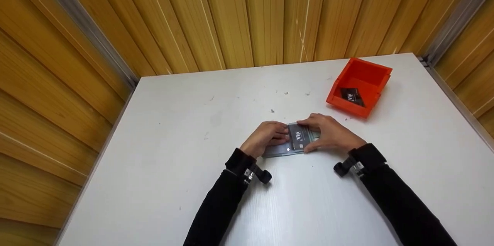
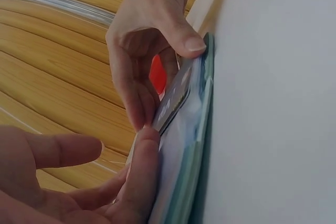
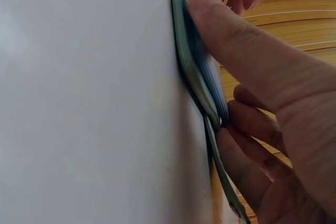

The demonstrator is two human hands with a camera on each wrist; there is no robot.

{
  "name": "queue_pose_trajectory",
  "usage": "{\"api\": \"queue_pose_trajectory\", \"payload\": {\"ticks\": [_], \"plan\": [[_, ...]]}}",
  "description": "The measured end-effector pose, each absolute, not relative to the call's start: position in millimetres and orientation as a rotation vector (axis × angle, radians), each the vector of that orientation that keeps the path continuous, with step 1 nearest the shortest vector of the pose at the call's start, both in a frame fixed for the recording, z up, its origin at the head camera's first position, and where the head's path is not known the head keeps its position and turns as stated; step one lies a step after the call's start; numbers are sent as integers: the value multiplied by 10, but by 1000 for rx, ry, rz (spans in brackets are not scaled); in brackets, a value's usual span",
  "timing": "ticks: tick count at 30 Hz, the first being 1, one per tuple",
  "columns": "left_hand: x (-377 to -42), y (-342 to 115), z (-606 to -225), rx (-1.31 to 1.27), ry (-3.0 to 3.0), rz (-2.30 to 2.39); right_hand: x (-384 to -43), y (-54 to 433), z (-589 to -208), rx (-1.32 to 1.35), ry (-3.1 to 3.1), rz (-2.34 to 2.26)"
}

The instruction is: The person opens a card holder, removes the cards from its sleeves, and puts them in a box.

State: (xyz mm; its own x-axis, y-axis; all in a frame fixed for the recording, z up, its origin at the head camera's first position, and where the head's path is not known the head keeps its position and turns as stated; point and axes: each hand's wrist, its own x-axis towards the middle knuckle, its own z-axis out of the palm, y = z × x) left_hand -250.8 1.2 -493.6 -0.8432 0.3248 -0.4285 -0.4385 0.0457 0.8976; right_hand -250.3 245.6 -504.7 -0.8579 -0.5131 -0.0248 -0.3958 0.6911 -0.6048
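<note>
A card holder [image 1: 276, 150] with clear sleeves and a greenish cover lies unfolded on the white table. On its right part is a dark card marked "Vip" [image 1: 298, 138]; I cannot tell how far it sits inside a sleeve. My right hand [image 1: 330, 134] grips across this card, thumb at the near edge and fingers at the far edge. My left hand [image 1: 267, 138] rests on the holder's left part, and a fingertip touches the page beside the card [image 2: 173, 100]. In the right wrist view the right thumb covers part of the holder's stacked sleeves [image 3: 202, 72].
An orange open bin [image 1: 372, 87] stands at the back right of the table, with dark "Vip" cards [image 1: 352, 96] inside. Yellow wood-patterned walls [image 1: 266, 18] border the white table [image 1: 173, 122] at the back and sides.
</note>
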Motion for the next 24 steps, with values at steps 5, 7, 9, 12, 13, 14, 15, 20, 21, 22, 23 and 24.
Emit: {"api": "queue_pose_trajectory", "payload": {"ticks": [5, 7, 9, 12, 13, 14, 15, 20, 21, 22, 23, 24], "plan": [[-2515, 17, -4932, -134, 1774, 1842, -2505, 2465, -5050, -735, 2711, -893], [-2517, 25, -4930, -141, 1781, 1838, -2507, 2466, -5051, -736, 2710, -894], [-2520, 37, -4929, -144, 1795, 1828, -2505, 2470, -5050, -728, 2709, -898], [-2531, 49, -4927, -132, 1826, 1812, -2503, 2465, -5052, -725, 2706, -911], [-2533, 53, -4922, -124, 1838, 1805, -2503, 2461, -5053, -731, 2706, -918], [-2535, 56, -4917, -114, 1854, 1795, -2504, 2457, -5056, -743, 2707, -920], [-2537, 62, -4912, -105, 1870, 1786, -2506, 2452, -5060, -752, 2706, -924], [-2518, 116, -4881, -43, 2006, 1707, -2511, 2444, -5065, -803, 2729, -920], [-2509, 135, -4878, -43, 2048, 1690, -2512, 2444, -5064, -803, 2730, -918], [-2499, 152, -4875, -46, 2088, 1677, -2513, 2444, -5062, -799, 2731, -917], [-2492, 169, -4876, -52, 2122, 1667, -2513, 2444, -5061, -797, 2730, -915], [-2486, 184, -4878, -65, 2151, 1660, -2514, 2446, -5062, -793, 2726, -917]]}}
